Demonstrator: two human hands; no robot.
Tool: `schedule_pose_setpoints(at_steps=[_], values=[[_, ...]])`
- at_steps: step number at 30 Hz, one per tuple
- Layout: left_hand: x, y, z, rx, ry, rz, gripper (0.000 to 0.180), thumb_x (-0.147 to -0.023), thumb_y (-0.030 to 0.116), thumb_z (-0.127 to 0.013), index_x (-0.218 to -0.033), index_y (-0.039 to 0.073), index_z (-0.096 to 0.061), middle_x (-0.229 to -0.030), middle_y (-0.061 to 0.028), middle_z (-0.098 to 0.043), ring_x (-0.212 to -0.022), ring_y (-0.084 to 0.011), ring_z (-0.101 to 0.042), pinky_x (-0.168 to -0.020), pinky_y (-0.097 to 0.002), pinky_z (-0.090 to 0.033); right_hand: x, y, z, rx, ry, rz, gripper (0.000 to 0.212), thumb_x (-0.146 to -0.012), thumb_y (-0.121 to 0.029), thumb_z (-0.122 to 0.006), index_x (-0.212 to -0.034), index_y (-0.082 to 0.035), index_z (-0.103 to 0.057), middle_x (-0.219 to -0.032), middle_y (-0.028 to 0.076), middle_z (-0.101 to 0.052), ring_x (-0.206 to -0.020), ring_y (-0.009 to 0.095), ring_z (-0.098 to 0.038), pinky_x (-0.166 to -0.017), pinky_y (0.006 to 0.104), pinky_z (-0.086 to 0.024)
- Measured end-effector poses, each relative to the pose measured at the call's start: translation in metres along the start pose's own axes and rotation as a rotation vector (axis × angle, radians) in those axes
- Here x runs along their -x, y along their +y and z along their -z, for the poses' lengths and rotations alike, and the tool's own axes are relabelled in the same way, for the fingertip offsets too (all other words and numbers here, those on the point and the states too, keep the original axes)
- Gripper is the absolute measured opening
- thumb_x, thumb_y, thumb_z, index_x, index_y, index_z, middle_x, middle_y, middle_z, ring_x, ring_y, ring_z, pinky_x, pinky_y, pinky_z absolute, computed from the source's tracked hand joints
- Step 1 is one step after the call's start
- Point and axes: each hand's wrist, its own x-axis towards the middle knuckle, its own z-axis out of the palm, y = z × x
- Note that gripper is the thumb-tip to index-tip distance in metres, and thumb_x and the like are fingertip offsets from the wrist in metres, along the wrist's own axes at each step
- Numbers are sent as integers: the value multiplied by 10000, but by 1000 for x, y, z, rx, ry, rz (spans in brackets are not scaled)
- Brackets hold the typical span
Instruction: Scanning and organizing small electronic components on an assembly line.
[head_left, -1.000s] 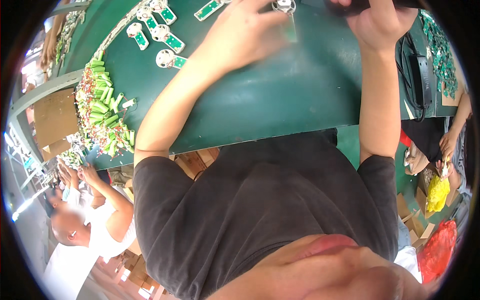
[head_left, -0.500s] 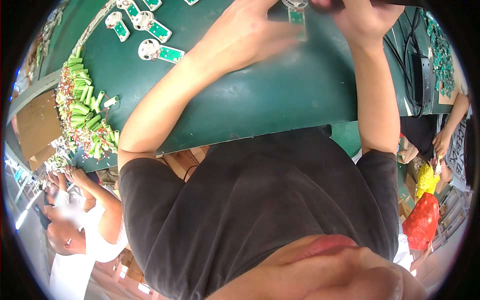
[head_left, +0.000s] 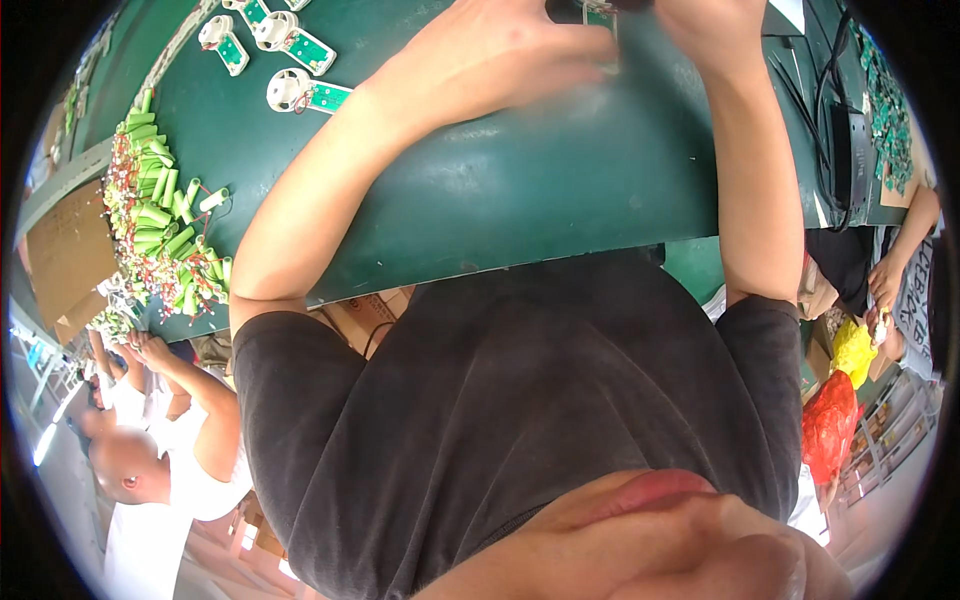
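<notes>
At the top of the green table, my left hand (head_left: 500, 55) reaches in with blurred fingers beside a white part with a green circuit board (head_left: 600, 18). The fingertips overlap its lower end, but whether they grip it is unclear. My right hand (head_left: 712, 35) is to the right of that part, its fingers mostly cut off by the upper edge. Several similar white parts, each with a round end and a green board (head_left: 312, 52), lie at the upper left. One of them (head_left: 290, 90) is closest to my left forearm.
Green cylinders with red wires (head_left: 155, 215) are heaped along the table's left edge. On the right are a black power strip (head_left: 853, 155), dark cables (head_left: 822, 100) and a pile of green boards (head_left: 885, 120). Other people (head_left: 205, 430) sit at the left; another person's hand (head_left: 885, 283) shows at right.
The table's contents have shifted slightly up and left in view. Both hands sit nearer the upper edge, and the dark thing by my right hand has gone from view. A white corner appears at upper right.
</notes>
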Motion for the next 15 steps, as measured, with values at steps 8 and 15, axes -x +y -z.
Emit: schedule_pose_setpoints(at_steps=[8,15], values=[[2,-3,4,106,4,10,285,-831,193,-769,-1095,102,-714,-1293,-264,-526,-1196,-428,-526,-1051,-498,-430,6,-3,-2,-205,7,-78,478,-894,69,-670,-1308,9,-439,-698,35,-586,-511,76,-516,-485,232,-405],[4,15,0,31,55,242,287,-704,215,-858,-966,135,-770,-1340,-175,-571,-1191,-380,-561,-1040,-469,-475,13,-14,-3,-71,62,-18,473,-901,122,-613,-1329,-9,-459,-752,54,-621,-531,112,-543,-486,261,-430]])
